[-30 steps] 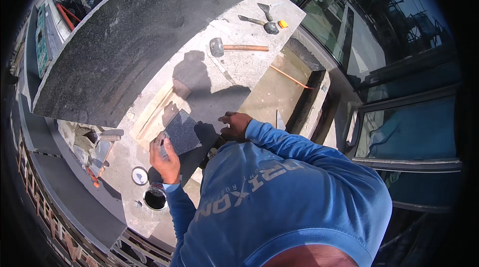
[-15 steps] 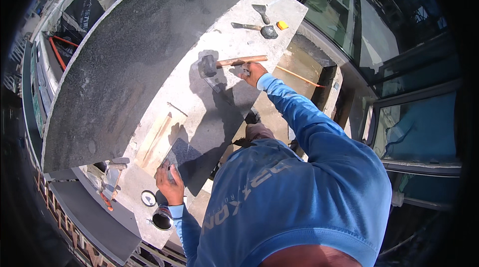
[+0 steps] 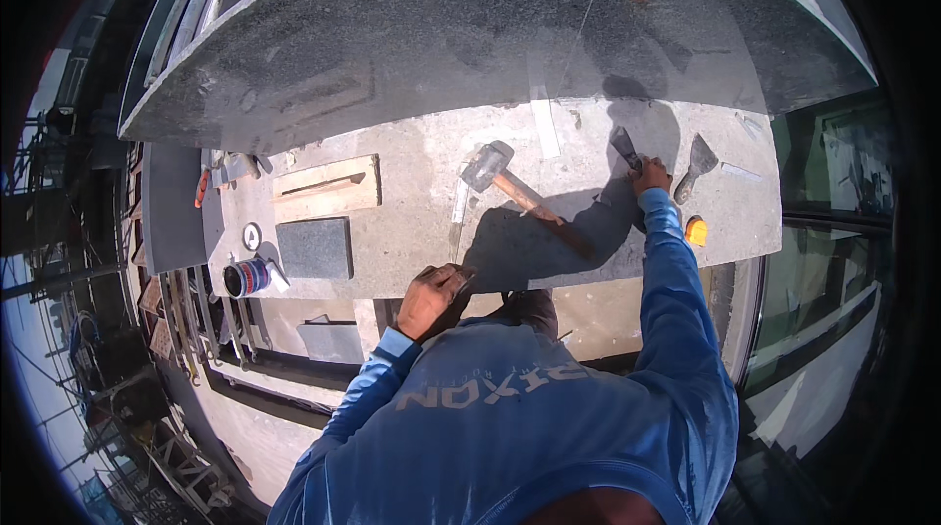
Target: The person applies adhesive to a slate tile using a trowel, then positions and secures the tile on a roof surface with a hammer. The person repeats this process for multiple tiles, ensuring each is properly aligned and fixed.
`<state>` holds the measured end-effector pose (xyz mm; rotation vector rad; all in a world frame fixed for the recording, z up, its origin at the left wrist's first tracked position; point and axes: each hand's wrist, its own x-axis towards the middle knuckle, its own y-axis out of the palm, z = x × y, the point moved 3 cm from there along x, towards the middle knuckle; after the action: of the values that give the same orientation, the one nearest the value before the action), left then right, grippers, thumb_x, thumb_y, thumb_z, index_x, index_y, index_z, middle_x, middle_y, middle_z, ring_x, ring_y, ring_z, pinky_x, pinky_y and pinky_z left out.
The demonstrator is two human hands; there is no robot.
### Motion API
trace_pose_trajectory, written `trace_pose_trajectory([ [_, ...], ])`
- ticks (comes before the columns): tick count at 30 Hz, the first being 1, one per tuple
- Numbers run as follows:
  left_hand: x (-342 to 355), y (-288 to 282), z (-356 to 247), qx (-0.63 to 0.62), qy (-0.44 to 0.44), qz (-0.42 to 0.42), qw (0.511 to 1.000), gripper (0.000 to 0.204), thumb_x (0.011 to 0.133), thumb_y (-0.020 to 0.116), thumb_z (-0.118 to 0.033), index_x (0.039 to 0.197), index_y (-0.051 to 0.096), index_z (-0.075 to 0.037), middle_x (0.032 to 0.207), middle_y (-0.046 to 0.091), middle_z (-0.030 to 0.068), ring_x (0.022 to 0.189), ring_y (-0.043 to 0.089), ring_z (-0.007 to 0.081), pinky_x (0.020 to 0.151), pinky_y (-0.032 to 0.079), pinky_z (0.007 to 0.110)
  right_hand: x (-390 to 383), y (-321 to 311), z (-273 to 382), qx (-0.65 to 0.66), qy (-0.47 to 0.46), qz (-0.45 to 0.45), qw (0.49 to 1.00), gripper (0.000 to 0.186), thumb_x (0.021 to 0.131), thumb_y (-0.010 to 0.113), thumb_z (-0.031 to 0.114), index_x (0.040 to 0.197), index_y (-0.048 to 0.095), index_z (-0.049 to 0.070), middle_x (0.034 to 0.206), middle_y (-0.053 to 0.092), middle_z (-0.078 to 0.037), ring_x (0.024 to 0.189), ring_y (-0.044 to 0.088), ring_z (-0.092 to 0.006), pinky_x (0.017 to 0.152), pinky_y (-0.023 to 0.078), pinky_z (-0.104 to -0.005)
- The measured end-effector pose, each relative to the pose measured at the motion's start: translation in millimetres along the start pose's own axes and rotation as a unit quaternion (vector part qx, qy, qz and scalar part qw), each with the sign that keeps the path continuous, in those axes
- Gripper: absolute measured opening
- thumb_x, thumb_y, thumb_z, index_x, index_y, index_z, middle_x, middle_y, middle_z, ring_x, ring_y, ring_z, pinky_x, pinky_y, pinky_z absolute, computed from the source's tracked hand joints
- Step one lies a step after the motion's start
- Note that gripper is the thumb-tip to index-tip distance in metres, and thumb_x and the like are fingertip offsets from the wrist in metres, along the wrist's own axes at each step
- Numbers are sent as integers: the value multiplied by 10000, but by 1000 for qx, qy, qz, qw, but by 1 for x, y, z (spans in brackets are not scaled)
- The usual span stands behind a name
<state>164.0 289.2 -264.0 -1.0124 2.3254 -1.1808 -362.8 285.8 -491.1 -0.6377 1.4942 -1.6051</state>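
My right hand (image 3: 652,175), fingers wrapped snugly around the handle end, grips a dark scraper (image 3: 623,144) over the sunlit slab (image 3: 412,231), between a wooden-handled mallet (image 3: 487,167) and a second scraper (image 3: 697,168). My left hand (image 3: 429,301) is half curled at the slab's near edge; whether it holds anything, I cannot tell. Pale, worn lettering crosses my blue shirt (image 3: 559,432), while the open tin (image 3: 254,277) bears a red, white and blue label too small to read.

Mallet (image 3: 520,193) left of held tool (image 3: 623,144), on worktop (image 3: 417,187)
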Motion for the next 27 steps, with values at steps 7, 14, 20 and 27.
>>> trace_pose_trajectory([
  [7, -11, 34, -21, -28, -128, -40, 991, 174, 921, 690, -66, 1084, 702, -7, 1034, 704, 184, 905, 695, 348, 802, 560, 421, -2, -90, -94, 149, 295, -112, 937, 647, 830, 750, 422, 1283, 539, 12, 1229, 582, -297, 1079, 646, -486, 909, 553, -530],
  [14, 73, 38, -48, -31, -23, -66, 997, 189, 950, 680, -101, 1083, 693, 32, 1011, 715, 199, 912, 712, 340, 835, 556, 400, 9, -129, -84, 188, 262, -1, 947, 445, 781, 805, 311, 1119, 676, 52, 1072, 738, -191, 1033, 719, -336, 912, 561, -434],
  [20, 152, 77, -112, -435, -179, 13, 883, 515, 1097, 483, -379, 1451, 500, -6, 1246, 653, 127, 1111, 642, 195, 891, 537, 337, -108, -198, 85, 536, 3, -89, 839, 367, 792, 801, 201, 998, 596, -23, 831, 687, -178, 775, 686, -270, 713, 527, -411],
  [27, 45, 146, 1, -469, -344, -82, 809, 436, 1078, 495, -386, 1158, 646, 15, 976, 677, 177, 917, 629, 246, 823, 499, 373, -233, -61, 213, 525, -174, 116, 825, 525, 828, 688, 190, 1286, 556, -29, 1045, 636, -241, 976, 630, -415, 893, 502, -445],
])
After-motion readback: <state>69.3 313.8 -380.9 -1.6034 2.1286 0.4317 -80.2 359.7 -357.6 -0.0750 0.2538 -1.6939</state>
